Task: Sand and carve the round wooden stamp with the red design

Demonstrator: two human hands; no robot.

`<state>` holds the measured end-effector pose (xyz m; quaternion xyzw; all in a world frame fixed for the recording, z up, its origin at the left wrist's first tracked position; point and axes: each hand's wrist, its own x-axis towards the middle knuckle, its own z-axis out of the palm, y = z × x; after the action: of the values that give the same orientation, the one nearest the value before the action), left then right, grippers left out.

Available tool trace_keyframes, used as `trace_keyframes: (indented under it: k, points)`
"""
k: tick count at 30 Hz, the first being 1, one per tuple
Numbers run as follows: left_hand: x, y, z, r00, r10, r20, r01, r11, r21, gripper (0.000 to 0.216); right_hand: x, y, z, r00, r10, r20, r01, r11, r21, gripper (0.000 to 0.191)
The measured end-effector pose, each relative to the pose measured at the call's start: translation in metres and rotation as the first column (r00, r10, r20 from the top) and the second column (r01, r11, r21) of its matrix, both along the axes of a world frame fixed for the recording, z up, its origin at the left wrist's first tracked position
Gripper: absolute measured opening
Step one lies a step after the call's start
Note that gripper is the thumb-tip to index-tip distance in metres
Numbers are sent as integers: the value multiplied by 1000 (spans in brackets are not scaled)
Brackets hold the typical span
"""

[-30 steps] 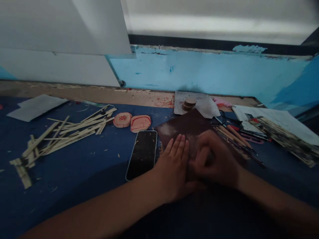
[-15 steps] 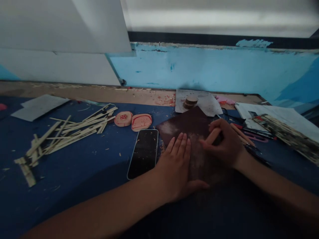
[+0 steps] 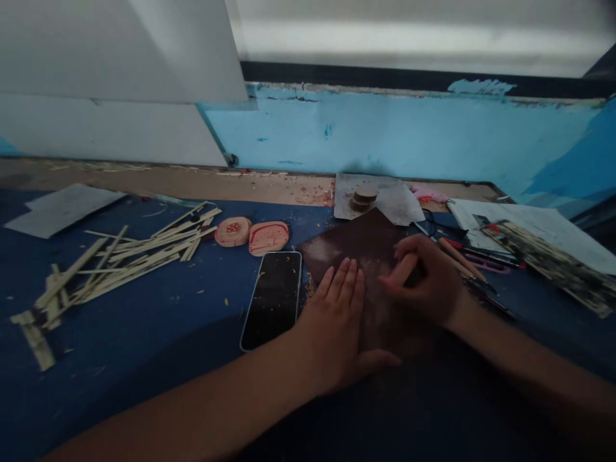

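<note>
Sandpaper (image 3: 363, 240), by the look of its dark brown face, lies on the blue-covered desk (image 3: 168, 330), and the left hand (image 3: 334, 321) is laid flat on it, grasping nothing, thumb stretched out to the side. The right hand (image 3: 433, 282) has its grip closed round a pale wooden piece (image 3: 404, 269) over the sandpaper's right part; from where I stand I can't tell whether its underside touches.

My worry is that pressing palm: should it lighten, the sandpaper could skid or ruck under a rub. The hands are near each other, so a stroke carried too far left might graze the fingers. Crumbs (image 3: 310, 287) lie by the phone (image 3: 273, 301), just beside the left wrist; a nudge there could drag grit across its glass. Pencils (image 3: 464, 262) near the right hand might scatter with a wide swing.
</note>
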<state>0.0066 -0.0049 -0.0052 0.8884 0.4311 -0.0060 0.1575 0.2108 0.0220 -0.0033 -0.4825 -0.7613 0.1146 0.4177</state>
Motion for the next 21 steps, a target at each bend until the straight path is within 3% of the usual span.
trace_keyframes:
  k: [2,5,6,9,10,14,18,21]
  points:
    - [0,0,1,1000,1,-5,-1,1000,2,124,-2,0,0,998,-70,2,70,997,29,40]
    - [0,1,2,999,-37,-11,37,999,-27,118,-5,-1,2,979,205,10,-201,968,-149,38]
    - [0,1,3,999,-28,-17,27,999,-30,119,-5,0,2,983,182,-13,-182,971,-155,38]
    - [1,2,4,1000,6,-25,-6,1000,-26,125,-3,0,4,996,-89,-24,88,995,-54,38]
    - [1,3,4,1000,-1,-23,0,1000,-29,124,-3,-1,5,995,-95,-13,95,994,-51,37]
    - [0,2,4,999,-39,-14,39,998,-39,118,-6,-6,5,979,202,0,-198,962,-185,36]
    - [0,1,6,999,-4,-38,2,999,-40,126,-3,-8,5,991,-132,0,132,990,-59,38]
    - [-2,1,6,998,-54,-23,52,998,-45,120,-1,-14,5,997,76,5,-73,974,-215,38]
